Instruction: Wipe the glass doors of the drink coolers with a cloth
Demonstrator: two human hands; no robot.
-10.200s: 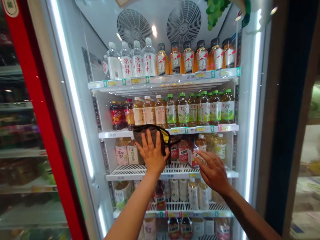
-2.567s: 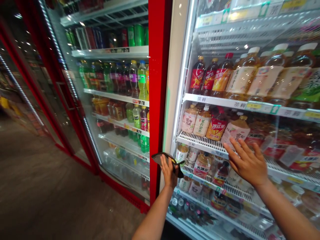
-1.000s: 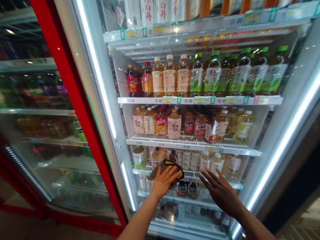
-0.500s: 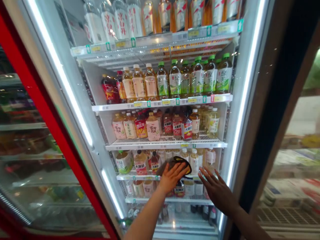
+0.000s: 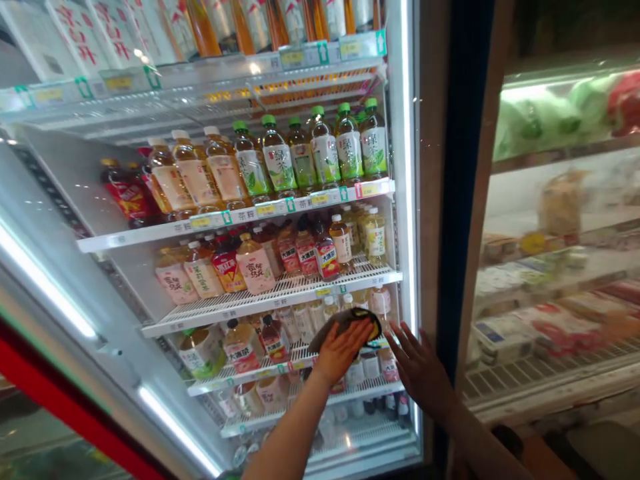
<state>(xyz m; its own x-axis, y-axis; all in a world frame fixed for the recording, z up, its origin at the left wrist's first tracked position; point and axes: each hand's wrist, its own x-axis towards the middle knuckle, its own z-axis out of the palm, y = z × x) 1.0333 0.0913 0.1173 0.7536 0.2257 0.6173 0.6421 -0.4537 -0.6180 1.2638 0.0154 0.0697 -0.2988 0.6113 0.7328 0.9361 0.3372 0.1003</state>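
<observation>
I judge this a wiping stroke: my left hand (image 5: 344, 348), flat and unclenched, covers a grey-brown cloth (image 5: 327, 331) on the glass door (image 5: 350, 437), in front of a lower bottle shelf (image 5: 235, 380); another would call for even palm pressure. My right hand (image 5: 415, 363), fingers spread, is empty at right. The cloth shows black edging and yellow.

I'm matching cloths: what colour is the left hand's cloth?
The cloth is grey-brown, with black and yellow at one end; head view.

There are two hands (image 5: 345, 348) (image 5: 414, 363), one cloth (image 5: 333, 327), and six green-capped bottles (image 5: 280, 165) fronting one shelf (image 5: 150, 233).
</observation>
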